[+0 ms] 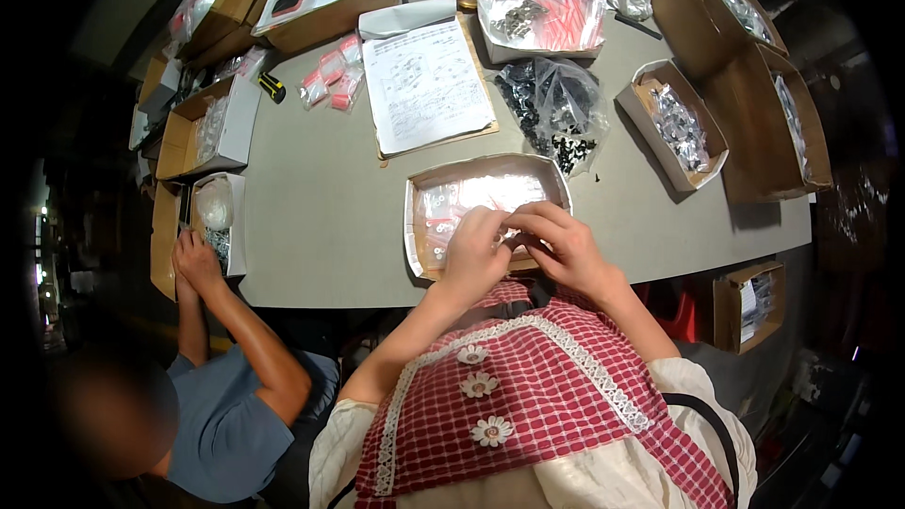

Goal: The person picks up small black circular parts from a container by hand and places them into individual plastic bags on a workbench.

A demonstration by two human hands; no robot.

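1. The left hand (476,250) and right hand (566,243) meet over the near side of a low white cardboard tray (412,238). Their fingers are bent, with the tips close together. I cannot tell if they pinch something, because the hands hide it.
2. The small clear plastic bags (438,200) lie in the tray, under and behind the hands. Some show red bits and little white rings.
3. The bags look light, thin and soft, and maybe slippery. A corner or top edge seems the best place to pinch. The tray looks light too, and its walls could bend if squeezed.
4. The table (320,198) is grey and looks flat and smooth. Past the tray lie drawing sheets (415,85) and a clear bag of black parts (566,99).
5. At the left, a co-worker's hands (196,262) are at another box (238,226). The room around is dark.
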